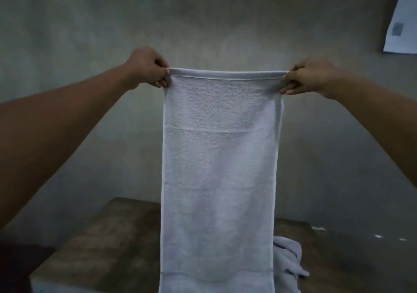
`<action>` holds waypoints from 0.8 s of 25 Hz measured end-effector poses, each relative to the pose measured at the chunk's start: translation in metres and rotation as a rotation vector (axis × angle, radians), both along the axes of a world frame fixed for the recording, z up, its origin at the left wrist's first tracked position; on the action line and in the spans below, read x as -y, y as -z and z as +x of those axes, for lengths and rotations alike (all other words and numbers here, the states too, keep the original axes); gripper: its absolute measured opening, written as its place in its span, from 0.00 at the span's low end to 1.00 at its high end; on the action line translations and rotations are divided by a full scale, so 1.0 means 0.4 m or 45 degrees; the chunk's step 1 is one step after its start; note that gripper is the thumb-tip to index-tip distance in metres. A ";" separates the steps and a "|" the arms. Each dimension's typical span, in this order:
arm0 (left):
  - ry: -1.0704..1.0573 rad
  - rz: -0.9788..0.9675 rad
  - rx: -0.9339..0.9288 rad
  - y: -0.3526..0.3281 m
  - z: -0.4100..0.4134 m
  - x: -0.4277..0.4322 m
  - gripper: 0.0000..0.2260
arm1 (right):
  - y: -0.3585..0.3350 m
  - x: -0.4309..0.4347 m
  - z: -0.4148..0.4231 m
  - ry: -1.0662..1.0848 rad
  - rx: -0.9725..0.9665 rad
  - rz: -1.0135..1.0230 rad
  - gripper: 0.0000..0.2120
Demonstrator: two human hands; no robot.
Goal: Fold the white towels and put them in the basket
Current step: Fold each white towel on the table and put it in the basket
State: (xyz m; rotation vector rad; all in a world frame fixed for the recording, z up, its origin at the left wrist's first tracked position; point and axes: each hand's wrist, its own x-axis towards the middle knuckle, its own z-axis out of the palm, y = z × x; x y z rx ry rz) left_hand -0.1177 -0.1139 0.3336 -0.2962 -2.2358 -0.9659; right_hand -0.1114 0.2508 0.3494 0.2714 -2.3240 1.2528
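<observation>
head view: left hand (149, 68) and right hand (309, 77) each pinch a top corner of the white terry towel (220, 168), its long axis hanging straight down from the grip.

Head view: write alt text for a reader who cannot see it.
Two bare hands, left hand and right hand, pinch the top corners of a white towel, holding it up stretched flat before a grey wall. It hangs down over a worn table, where crumpled white cloth lies behind it.

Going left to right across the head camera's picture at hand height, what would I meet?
Left hand → hanging white towel, pinched at both top corners → right hand → sheet of paper on the wall.
</observation>
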 end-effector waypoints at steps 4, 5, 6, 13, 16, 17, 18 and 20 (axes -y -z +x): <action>-0.093 -0.106 -0.078 0.095 -0.123 -0.010 0.05 | 0.104 -0.007 -0.118 0.029 0.088 0.012 0.09; -0.130 -0.129 -0.136 0.118 -0.157 -0.013 0.06 | 0.130 -0.008 -0.152 0.039 0.072 0.018 0.10; -0.169 -0.128 -0.191 0.141 -0.185 -0.018 0.06 | 0.156 -0.010 -0.184 0.061 0.037 0.031 0.10; -0.175 -0.104 -0.394 0.401 -0.249 -0.025 0.04 | 0.371 -0.016 -0.270 0.108 -0.052 0.083 0.09; -0.115 -0.204 -0.152 0.605 -0.223 -0.018 0.03 | 0.552 -0.030 -0.238 0.033 0.130 0.217 0.11; -0.093 -0.197 -0.083 0.675 -0.208 -0.021 0.02 | 0.615 -0.035 -0.225 0.020 0.191 0.219 0.11; -0.075 -0.176 -0.025 0.742 -0.193 -0.026 0.02 | 0.679 -0.041 -0.211 0.020 0.227 0.232 0.10; -0.046 -0.082 0.087 0.874 -0.157 -0.039 0.02 | 0.794 -0.043 -0.172 0.011 0.292 0.259 0.09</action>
